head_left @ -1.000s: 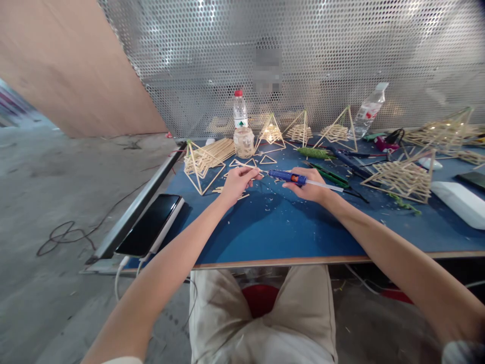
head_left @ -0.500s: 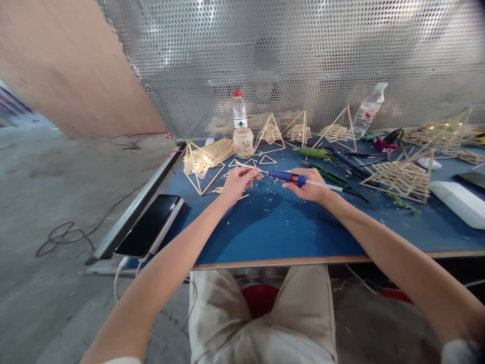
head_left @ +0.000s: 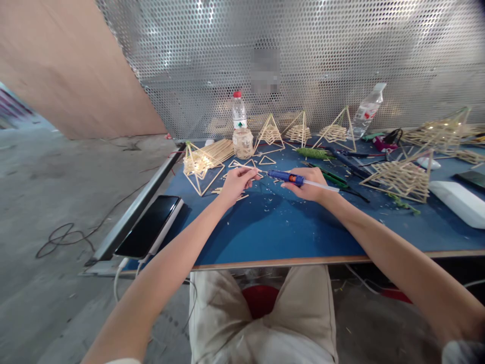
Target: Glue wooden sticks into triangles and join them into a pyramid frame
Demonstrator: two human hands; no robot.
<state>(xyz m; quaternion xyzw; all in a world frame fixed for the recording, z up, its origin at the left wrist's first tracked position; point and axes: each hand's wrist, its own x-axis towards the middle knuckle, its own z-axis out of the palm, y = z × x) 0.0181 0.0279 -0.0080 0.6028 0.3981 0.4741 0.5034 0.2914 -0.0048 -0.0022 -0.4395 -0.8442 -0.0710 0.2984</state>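
My right hand [head_left: 309, 186] is closed around a blue glue gun [head_left: 285, 176] with a white glue stick sticking out behind it; its nozzle points left. My left hand [head_left: 237, 183] pinches a thin wooden stick [head_left: 254, 172] right at the nozzle tip. Both hands hover over the blue table top [head_left: 288, 227]. Flat stick triangles [head_left: 242, 164] lie just beyond my left hand, and a stick pyramid frame [head_left: 200, 169] stands to its left.
A phone [head_left: 148, 230] on a white power bank lies at the table's left edge. At the back stand a water bottle [head_left: 238, 109], a jar [head_left: 243, 142], stick pyramids [head_left: 271, 132] and a perforated metal screen. Scissors, green tools and larger stick models [head_left: 402, 177] crowd the right side.
Nothing but a slight shift of the camera; both hands stay where they were, glue gun nozzle against the stick.
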